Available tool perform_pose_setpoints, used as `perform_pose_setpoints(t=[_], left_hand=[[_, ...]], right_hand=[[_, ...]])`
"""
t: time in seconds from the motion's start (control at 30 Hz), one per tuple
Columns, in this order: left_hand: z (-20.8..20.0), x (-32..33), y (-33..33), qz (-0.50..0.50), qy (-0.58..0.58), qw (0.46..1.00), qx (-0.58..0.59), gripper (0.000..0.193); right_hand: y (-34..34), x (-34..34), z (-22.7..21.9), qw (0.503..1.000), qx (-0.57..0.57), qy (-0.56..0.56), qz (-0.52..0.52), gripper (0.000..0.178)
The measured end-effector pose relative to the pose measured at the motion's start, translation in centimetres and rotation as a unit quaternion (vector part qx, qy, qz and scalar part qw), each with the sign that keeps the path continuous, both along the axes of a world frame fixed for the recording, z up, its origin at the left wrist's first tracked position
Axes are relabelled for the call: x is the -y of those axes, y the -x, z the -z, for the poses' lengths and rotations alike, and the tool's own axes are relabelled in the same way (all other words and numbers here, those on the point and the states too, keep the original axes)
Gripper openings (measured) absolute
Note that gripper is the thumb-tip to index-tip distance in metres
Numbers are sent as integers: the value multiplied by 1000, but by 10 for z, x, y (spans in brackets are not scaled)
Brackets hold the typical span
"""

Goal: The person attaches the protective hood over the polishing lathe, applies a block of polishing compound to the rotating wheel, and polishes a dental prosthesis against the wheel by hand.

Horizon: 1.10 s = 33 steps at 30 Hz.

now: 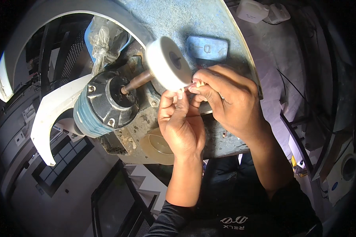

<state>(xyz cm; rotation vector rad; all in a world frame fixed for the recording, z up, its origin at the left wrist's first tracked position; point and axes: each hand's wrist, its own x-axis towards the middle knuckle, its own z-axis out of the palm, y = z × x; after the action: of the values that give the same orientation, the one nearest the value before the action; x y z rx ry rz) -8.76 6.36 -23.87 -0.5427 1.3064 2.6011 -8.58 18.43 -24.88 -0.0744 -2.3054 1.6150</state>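
Note:
A thick white polishing wheel sits on a brown shaft that comes out of a blue and black electric motor. Just beneath the wheel's lower right edge, both my hands meet at a small pink and cream piece that looks like part of a denture. My right hand pinches it between thumb and fingers. My left hand has its palm turned up and its fingertips closed at the near side of the piece, close to the wheel. Fingers hide most of the piece. Whether it touches the wheel, I cannot tell.
A blue rectangular tray lies beyond my right hand. An amber round container stands left of my left wrist. Beside the motor are a knotted plastic bag and a white curved panel. White jugs are at the far right.

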Motion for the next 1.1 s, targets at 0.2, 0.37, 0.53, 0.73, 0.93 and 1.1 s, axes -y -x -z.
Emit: perform_pose_setpoints(t=[0.2,0.37,0.53,0.73,0.93,1.1], left_hand=[[2,6,4,15,32,999,1,16],[1,7,7,37,37,999,-1,21],[-1,7,10,8,34,999,19,13],[0,9,10,12,34,999,14,13],[4,10,5,-4,28,1000,-2,12],[2,4,4,-1,43,999,-23,11]], right_hand=[[-2,2,5,1000,-1,-15,-3,18],[-3,4,3,1000,6,13,-8,17],[-2,6,2,1000,1,16,-12,17],[-2,5,2,999,14,16,-26,19],[-2,7,5,1000,-9,23,-7,21],[-1,5,4,999,-21,31,0,21]])
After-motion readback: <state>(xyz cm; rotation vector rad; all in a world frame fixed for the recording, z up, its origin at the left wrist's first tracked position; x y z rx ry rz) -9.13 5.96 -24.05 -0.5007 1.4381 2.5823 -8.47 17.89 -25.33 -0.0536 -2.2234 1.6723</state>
